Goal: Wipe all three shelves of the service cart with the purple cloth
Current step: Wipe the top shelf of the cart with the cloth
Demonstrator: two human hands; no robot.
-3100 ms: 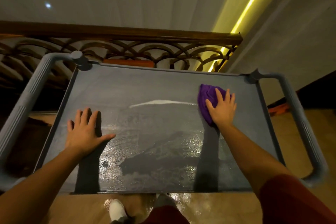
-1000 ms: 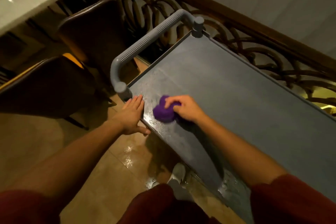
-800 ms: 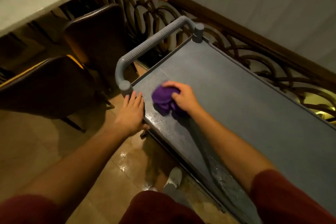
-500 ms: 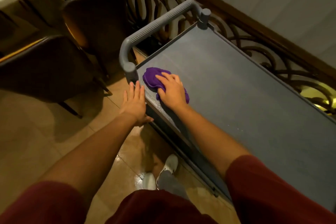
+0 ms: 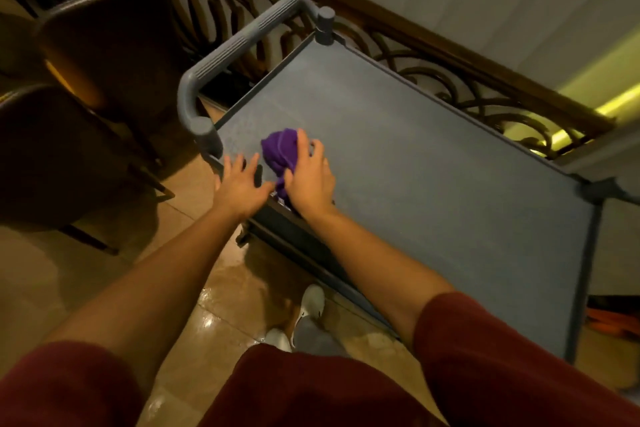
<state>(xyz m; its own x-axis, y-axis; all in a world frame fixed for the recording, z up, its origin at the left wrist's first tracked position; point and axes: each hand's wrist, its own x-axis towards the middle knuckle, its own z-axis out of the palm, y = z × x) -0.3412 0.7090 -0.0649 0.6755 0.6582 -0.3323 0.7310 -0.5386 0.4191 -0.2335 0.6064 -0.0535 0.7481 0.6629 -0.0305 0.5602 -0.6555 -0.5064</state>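
Observation:
The grey service cart's top shelf point(image 5: 433, 163) fills the middle and right of the head view. A bunched purple cloth point(image 5: 280, 152) lies near the shelf's near-left corner. My right hand point(image 5: 310, 177) sits on the cloth with fingers curled over it, gripping it. My left hand point(image 5: 242, 184) rests on the shelf's front edge just left of the cloth, fingers spread and straight. The cart's lower shelves are almost wholly hidden under the top one.
The cart's grey handle point(image 5: 239, 45) arches at its left end. Two dark chairs point(image 5: 86, 97) stand to the left. A wooden railing with curled ironwork point(image 5: 433, 55) runs behind the cart. My feet point(image 5: 308, 315) stand on wet, shiny floor tiles.
My right hand has bunched the cloth and drawn it back from the corner by the handle post. My left hand has shifted right along the front edge. The view swung right.

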